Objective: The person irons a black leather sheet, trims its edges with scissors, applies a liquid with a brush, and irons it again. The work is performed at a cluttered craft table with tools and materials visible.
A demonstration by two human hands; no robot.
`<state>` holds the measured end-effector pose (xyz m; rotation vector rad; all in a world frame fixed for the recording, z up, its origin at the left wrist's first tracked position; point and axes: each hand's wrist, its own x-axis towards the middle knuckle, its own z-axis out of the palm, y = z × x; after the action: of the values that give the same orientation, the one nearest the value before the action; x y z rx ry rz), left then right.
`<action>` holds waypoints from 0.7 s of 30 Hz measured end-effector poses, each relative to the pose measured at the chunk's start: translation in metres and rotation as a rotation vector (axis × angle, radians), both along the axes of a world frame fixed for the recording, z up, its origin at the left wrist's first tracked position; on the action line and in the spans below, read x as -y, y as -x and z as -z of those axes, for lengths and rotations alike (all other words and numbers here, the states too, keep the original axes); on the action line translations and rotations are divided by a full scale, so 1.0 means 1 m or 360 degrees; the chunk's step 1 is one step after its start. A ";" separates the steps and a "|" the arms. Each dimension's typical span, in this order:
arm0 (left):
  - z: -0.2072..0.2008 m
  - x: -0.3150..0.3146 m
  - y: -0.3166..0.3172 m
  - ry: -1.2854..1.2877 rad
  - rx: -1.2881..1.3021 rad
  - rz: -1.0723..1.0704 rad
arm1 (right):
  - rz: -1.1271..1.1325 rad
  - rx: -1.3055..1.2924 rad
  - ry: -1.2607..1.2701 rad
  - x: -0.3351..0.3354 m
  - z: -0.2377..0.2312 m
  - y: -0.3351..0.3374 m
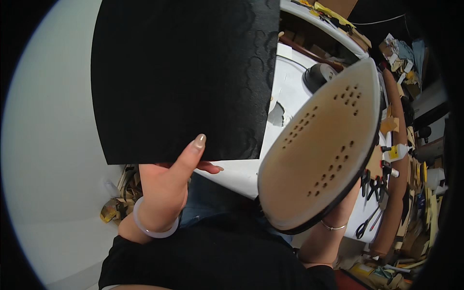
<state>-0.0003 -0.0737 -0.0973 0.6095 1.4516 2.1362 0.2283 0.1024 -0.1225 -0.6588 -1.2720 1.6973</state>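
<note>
My left hand pinches the lower edge of a large black sheet, thumb on its front and fingers behind. Curved, scallop-like marks run down the right side of the sheet, which looks like leather or stiff fabric. To its right, a clothes iron is held up with its soleplate facing me. That plate is discoloured brown and has rows of steam holes. My right hand is behind the iron and holds it; its fingers are hidden. The iron and sheet are apart, with a narrow gap between them.
Behind both things is a white worktable. A black rounded object stands on it. Along the right lie black clamps, scissors and a small bottle with a yellow label. A brown roll borders that side. A white wall rises at left.
</note>
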 end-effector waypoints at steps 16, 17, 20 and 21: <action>0.005 0.050 -0.025 -0.0070 -0.0050 0.0147 | 0.0242 0.0079 -0.0038 0.065 -0.006 0.004; 0.005 0.050 -0.024 -0.0009 -0.0070 0.0157 | 0.0242 0.0075 -0.0036 0.065 -0.006 0.003; 0.005 0.049 -0.023 0.0055 -0.0007 0.0163 | 0.0253 0.0074 -0.0014 0.068 -0.003 0.001; 0.005 0.048 -0.023 0.0056 0.0032 0.0160 | 0.0251 0.0077 -0.0003 0.068 -0.001 0.000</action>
<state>0.0228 -0.1217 -0.1027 0.6322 1.4146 2.0298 0.2288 0.0342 -0.1214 -0.7826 -1.2214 1.5593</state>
